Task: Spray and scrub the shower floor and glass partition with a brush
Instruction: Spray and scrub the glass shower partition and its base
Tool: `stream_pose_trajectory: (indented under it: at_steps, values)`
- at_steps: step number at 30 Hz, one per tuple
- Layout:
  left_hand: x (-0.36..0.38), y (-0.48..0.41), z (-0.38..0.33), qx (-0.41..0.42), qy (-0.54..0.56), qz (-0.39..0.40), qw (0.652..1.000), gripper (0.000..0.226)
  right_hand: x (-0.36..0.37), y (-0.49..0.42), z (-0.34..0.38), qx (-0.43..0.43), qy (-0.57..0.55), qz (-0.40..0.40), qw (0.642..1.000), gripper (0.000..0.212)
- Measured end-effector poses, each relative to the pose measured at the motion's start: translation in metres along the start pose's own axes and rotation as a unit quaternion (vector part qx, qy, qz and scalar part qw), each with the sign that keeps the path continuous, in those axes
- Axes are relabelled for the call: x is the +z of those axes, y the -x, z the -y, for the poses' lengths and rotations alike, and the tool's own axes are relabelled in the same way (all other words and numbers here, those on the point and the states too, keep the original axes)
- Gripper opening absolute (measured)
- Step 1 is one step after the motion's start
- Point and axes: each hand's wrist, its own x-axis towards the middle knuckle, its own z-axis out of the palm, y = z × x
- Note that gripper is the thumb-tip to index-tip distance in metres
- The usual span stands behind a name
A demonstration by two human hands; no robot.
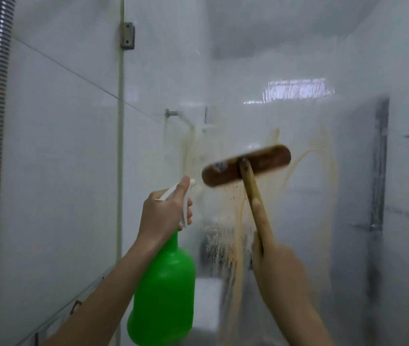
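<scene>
Looks like the scrubbing step on the glass partition point(310, 71). Grips the handle of the brush point(246, 164) in the right hand point(278, 265) below the brush head, fingers wrapped, forefinger laid along the shaft. Holds the green spray bottle point(166, 283) in the left hand point(166, 211), just left of and below the brush head, fingers curled round neck and trigger, nozzle toward the glass. Presses the brush head against the pane amid brownish streaks point(238, 233) trailing beneath it. Probably calls next for a squirt beside the brush head, then firm strokes over the smears. Cannot tell the liquid level inside the opaque bottle.
</scene>
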Motion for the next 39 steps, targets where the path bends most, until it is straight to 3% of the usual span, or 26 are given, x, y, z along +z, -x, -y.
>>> stream_pose_trajectory:
  at_steps: [5, 11, 14, 18, 24, 31, 36, 39]
  values:
    - [-0.001, 0.007, 0.001, 0.009, -0.027, -0.015, 0.999, 0.048, -0.022, -0.105, 0.017, 0.029, 0.010, -0.046, 0.998, 0.064]
    - [0.006, 0.015, -0.004, 0.036, 0.010, -0.020, 0.999, 0.036, -0.008, 0.044, -0.018, 0.107, -0.002, 0.043, 0.993, 0.074]
    - [0.016, 0.019, -0.007, 0.027, 0.004, -0.026, 0.999, 0.039, -0.024, -0.013, -0.030, 0.058, 0.035, -0.020, 0.997, 0.069]
    - [0.034, 0.022, -0.009, 0.037, 0.012, -0.008, 0.999, 0.039, -0.063, -0.094, -0.038, 0.053, 0.004, -0.090, 0.995, 0.063]
    - [0.056, 0.022, -0.008, 0.030, 0.080, 0.022, 0.996, 0.034, -0.030, 0.067, -0.067, 0.144, 0.002, 0.014, 0.989, 0.076]
    - [0.083, 0.033, -0.009, 0.021, 0.100, 0.038, 0.994, 0.031, -0.103, -0.079, -0.091, 0.086, -0.011, -0.114, 0.990, 0.064]
    - [0.093, 0.038, -0.011, 0.019, 0.117, 0.042, 0.992, 0.030, -0.062, 0.045, -0.092, 0.181, -0.044, -0.025, 0.982, 0.068]
    - [0.095, 0.040, -0.010, 0.039, 0.093, 0.052, 0.994, 0.026, -0.062, 0.021, -0.096, 0.155, -0.039, -0.047, 0.986, 0.065]
